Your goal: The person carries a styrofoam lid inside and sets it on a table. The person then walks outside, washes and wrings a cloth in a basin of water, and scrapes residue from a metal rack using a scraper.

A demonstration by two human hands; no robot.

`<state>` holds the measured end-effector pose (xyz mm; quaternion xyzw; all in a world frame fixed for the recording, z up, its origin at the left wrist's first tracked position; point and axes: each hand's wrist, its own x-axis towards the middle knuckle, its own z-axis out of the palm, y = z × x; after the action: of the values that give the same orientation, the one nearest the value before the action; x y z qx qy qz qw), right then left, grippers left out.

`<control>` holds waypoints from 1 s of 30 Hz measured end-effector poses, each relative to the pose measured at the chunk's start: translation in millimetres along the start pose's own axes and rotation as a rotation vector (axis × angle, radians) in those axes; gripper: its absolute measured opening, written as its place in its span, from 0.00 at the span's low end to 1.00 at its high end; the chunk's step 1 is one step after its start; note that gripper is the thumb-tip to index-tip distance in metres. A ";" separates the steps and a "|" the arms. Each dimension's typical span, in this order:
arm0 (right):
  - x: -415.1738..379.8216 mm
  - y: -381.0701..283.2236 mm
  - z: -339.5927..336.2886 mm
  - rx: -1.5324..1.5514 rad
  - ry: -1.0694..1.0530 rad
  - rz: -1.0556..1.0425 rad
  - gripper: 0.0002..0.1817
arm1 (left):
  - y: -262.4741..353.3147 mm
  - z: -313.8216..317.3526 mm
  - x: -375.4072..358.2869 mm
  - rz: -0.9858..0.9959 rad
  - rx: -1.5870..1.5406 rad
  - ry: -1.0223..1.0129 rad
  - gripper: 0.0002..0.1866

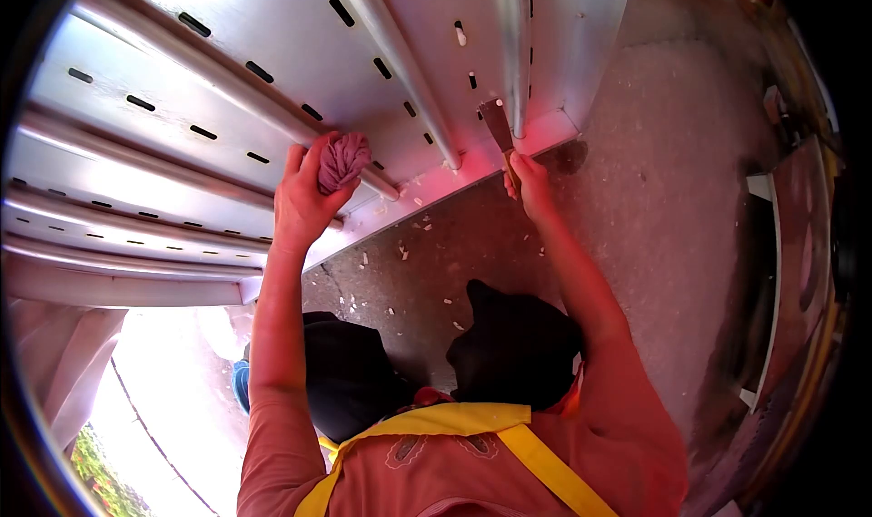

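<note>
My left hand point(304, 195) is closed around a crumpled mauve cloth point(344, 161), held up against a metal tube of the slotted panel. In my right hand point(530, 183) is a putty knife point(497, 123), gripped by its handle with the broad blade pointing up and away from me. A small white bit sits near the blade's tip, which overlaps the panel between two tubes. The silvery metal panel point(300, 59) carries several long round tubes point(400, 54) and rows of dark oblong slots. Small white scraps lie along its lower edge.
White scraps point(404, 255) are scattered on the dark concrete floor point(654, 199) between the panel and my knees. A flat board point(795, 254) stands at the right. Bright daylight comes in at the lower left, where a dark cable point(145, 426) runs across the ground.
</note>
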<state>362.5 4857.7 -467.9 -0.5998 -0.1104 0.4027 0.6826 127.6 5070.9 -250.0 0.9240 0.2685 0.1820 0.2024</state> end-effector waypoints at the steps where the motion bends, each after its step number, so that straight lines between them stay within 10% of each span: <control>1: 1.0 -1.2 0.4 0.013 -0.013 -0.038 0.19 | -0.6 1.7 0.1 0.021 0.009 0.007 0.32; 30: 2.5 -87.0 47.8 0.106 -0.048 -0.153 0.21 | -4.6 3.7 0.2 -0.041 0.022 -0.003 0.31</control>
<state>370.2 4898.1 -377.5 -0.5428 -0.1504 0.3690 0.7393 127.4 5073.5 -255.2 0.9209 0.2889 0.1732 0.1961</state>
